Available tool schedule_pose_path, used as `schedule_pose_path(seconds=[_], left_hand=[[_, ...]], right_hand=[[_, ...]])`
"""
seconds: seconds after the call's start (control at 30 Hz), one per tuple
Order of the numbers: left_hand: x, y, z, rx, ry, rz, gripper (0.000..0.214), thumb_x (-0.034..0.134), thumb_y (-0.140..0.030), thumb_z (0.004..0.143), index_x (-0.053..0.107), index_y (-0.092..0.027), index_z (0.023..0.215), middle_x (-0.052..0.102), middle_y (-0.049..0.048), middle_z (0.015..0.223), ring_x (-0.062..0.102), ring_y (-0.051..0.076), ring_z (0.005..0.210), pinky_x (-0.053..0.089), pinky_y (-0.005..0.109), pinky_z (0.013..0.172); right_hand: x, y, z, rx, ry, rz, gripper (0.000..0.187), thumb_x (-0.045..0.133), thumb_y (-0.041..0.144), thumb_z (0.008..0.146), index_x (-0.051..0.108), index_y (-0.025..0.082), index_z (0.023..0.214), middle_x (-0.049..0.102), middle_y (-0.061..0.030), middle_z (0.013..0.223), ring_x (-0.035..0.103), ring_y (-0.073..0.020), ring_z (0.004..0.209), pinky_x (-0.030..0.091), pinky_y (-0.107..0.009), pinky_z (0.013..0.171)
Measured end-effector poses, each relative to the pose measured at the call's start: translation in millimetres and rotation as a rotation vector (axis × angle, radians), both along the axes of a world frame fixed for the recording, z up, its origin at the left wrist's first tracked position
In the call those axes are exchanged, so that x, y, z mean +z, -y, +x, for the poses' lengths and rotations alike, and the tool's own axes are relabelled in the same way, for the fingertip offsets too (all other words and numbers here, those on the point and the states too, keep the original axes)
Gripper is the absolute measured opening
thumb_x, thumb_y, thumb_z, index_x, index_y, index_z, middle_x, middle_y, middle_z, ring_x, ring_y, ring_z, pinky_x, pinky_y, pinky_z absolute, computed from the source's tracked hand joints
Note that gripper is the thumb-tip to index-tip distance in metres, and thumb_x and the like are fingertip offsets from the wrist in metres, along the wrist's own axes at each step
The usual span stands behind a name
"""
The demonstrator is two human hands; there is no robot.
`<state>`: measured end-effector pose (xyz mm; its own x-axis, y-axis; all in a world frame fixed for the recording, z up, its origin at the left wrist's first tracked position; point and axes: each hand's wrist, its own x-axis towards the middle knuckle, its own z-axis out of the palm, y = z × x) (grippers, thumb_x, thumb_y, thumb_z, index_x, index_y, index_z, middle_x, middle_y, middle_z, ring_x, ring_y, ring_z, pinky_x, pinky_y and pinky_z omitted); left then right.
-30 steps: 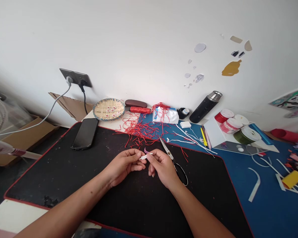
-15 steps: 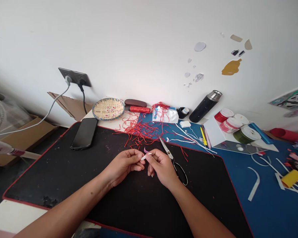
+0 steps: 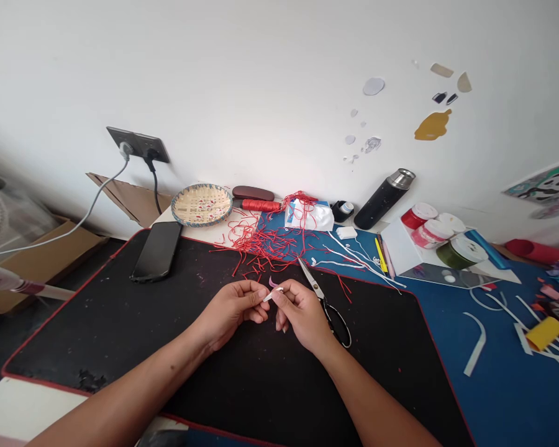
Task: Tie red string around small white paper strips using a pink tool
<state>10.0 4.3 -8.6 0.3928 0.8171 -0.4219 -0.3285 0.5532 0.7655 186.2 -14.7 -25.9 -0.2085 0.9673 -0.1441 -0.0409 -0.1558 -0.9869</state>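
Note:
Over the black mat (image 3: 135,323), my left hand (image 3: 235,310) and my right hand (image 3: 302,313) come close together, fingertips pinched. Between them is a small white strip (image 3: 271,295), perhaps paper, held at one end by each hand; the fingers cover part of it. A small purple curled piece (image 3: 274,283) shows just beyond the right fingertips; whether it is joined to the white strip I cannot tell. Partly open scissors (image 3: 317,288) with black handles lie beside my right hand, blades pointing away. Many cut red cords (image 3: 265,242) are scattered beyond my hands.
A smartphone (image 3: 157,251) rests at the mat's left, near a woven basket (image 3: 200,222). Along the wall are a spool of red cord (image 3: 261,205), a black thermos (image 3: 384,198) and several thread spools (image 3: 461,250). White strips (image 3: 476,344) and a yellow roll (image 3: 545,334) lie on the right.
Both hands keep almost the same pose, pinching the white strip. The whole view has shifted very slightly; nothing is picked up or let go.

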Motion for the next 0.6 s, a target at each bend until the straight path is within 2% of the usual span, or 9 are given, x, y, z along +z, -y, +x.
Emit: schedule_pose_path(seconds=[0.4,0.6], left_hand=[[1.1,0.4,0.1,-0.007,-0.081,0.067,0.039,0.093,-0.043,0.068,0.072,-0.011,0.077,0.072,0.0032,0.067,0.065,0.011,0.054,0.054,0.018,0.053],[1.5,0.0,-1.0,-0.016,-0.052,0.052,0.039,0.093,-0.042,0.068,0.071,-0.012,0.079,0.072,0.0029,0.07,0.066,0.011,0.057,0.055,0.018,0.055]], right_hand=[[-0.4,0.9,-1.0,-0.001,0.024,0.007,0.035,0.063,0.054,0.094,0.06,0.019,0.088,0.055,0.0073,0.048,0.052,-0.0105,0.039,0.041,-0.019,0.041],[-2.5,2.0,-0.2,-0.005,0.02,0.02,0.035,0.063,0.053,0.094,0.06,0.019,0.088,0.057,0.0069,0.048,0.053,-0.0106,0.04,0.041,-0.019,0.04]])
